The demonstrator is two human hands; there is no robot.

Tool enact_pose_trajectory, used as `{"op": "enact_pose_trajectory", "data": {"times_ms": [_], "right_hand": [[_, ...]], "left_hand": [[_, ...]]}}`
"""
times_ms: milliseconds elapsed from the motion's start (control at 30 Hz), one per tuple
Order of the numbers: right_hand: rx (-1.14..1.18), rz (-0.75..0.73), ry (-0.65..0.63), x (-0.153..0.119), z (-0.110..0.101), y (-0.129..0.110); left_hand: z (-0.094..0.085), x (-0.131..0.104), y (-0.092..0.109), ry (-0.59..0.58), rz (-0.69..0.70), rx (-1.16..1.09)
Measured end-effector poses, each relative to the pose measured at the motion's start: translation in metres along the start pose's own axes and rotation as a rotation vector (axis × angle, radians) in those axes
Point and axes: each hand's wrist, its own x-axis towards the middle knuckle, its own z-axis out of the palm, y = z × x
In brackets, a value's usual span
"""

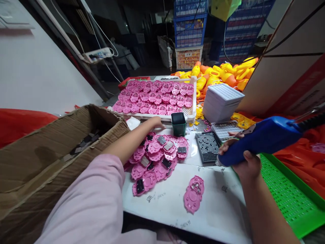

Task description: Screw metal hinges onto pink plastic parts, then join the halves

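My right hand (247, 164) is wrapped round a blue electric screwdriver (264, 140), its tip over the edge of a black perforated tray (208, 147). My left hand (157, 122) reaches beyond a heap of pink plastic parts (154, 152), beside a dark green cup (178, 124); its fingers are mostly hidden, and what they hold, if anything, cannot be made out. Several heaped parts carry black or grey rectangular pieces. One pink part (194, 195) with small shiny metal bits lies alone on the white work surface (215, 210).
A white crate (194, 101) of pink parts stands at the back, a cardboard box (109, 135) on the left. White stacked trays (220, 103), a green basket (291, 193) and yellow-orange toys (215, 76) are on the right.
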Motion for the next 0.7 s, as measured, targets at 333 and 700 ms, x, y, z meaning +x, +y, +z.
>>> {"op": "enact_pose_trajectory", "data": {"times_ms": [333, 700], "right_hand": [[-0.034, -0.079, -0.010, 0.000, 0.002, -0.005], [-0.117, -0.147, 0.027, 0.003, 0.010, -0.010]], "left_hand": [[0.002, -0.018, 0.017, 0.058, -0.058, -0.140], [0.030, -0.155, 0.039, 0.701, 0.484, -0.622]]}}
